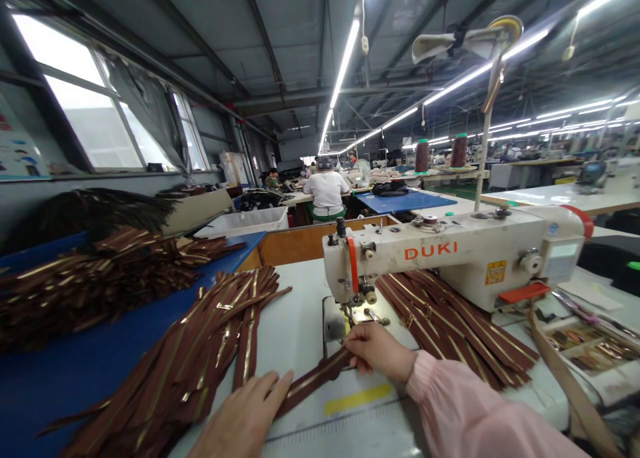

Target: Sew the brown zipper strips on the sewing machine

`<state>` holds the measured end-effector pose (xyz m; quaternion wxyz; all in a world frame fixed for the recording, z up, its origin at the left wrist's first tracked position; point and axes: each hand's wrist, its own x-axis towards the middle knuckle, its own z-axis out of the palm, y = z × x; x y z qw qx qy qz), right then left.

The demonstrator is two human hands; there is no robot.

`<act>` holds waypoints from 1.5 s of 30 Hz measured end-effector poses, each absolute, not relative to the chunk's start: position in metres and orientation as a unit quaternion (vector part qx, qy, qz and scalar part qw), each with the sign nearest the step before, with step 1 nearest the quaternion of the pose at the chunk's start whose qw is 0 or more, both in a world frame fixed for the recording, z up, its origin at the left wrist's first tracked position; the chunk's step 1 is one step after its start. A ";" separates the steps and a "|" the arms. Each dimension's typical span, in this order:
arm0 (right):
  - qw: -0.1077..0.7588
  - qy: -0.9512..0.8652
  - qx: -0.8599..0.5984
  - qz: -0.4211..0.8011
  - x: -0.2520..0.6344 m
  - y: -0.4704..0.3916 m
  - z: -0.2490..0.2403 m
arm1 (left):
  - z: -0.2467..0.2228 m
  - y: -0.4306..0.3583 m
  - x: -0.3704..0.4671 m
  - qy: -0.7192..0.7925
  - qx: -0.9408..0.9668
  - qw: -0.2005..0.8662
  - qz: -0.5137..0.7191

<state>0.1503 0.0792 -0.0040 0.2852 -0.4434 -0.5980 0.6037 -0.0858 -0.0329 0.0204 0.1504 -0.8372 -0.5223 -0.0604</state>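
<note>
A brown zipper (316, 379) with a gold-coloured tooth line lies slantwise on the bed of a white sewing machine (425, 248). My right hand (379, 351), in a pink sleeve, pinches its far end just in front of the presser foot (350, 315). At the zipper's near end rests my left hand (245, 415), fingers stretched out and flat, touching the strip's edge. Left of that hand is a loose pile of brown zippers (200, 351). More zippers (450, 331) lie side by side under the machine arm.
A blue-topped table (45, 385) at left carries a heap of zippers (100, 285). Right of the machine sits a tray (600, 351) of small metal parts, with a hanging strap (563, 371) beside it. A person in white (326, 190) sits farther ahead.
</note>
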 end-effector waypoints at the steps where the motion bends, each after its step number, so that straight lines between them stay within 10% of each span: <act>1: 0.277 -0.600 -0.442 0.607 0.152 0.081 -0.003 | 0.018 -0.027 -0.075 -0.506 -0.846 0.154 -0.068; 20: 0.353 -0.768 -0.377 0.379 0.187 0.083 -0.010 | -0.013 0.034 -0.009 -0.416 -0.848 0.071 -0.319; 45: 0.345 -0.813 -0.387 0.266 0.188 0.081 -0.010 | -0.011 0.032 -0.011 -0.459 -0.822 -0.075 -0.329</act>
